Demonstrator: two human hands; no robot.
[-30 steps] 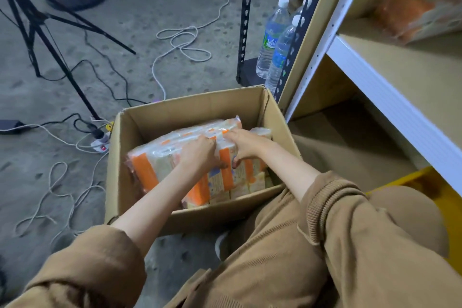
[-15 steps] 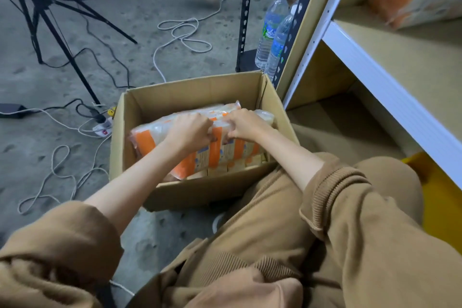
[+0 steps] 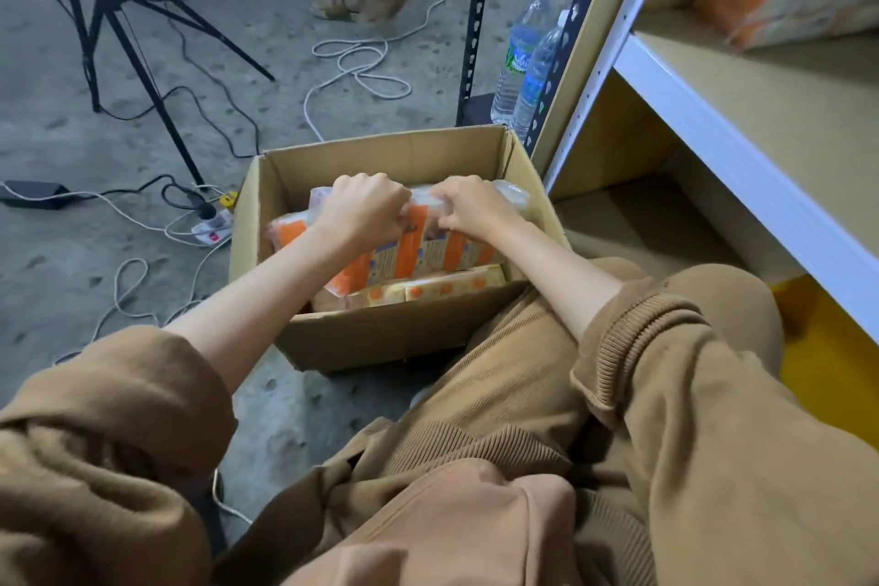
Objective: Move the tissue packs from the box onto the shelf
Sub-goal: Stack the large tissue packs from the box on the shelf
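Together, left hand (image 3: 362, 206) and right hand (image 3: 472, 206) clutch one tissue pack (image 3: 415, 250) in one box (image 3: 380, 153), two bottles (image 3: 517, 62) beyond.

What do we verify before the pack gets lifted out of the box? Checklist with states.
1. Left hand grips the top tissue pack: ok.
2. Right hand grips the same pack: ok.
3. Pack clear of the box rim: not ok, it sits inside.
4. Bare room on the shelf board: ok, beside the pack lying there.
5. Pack free of the packs beneath: cannot tell.
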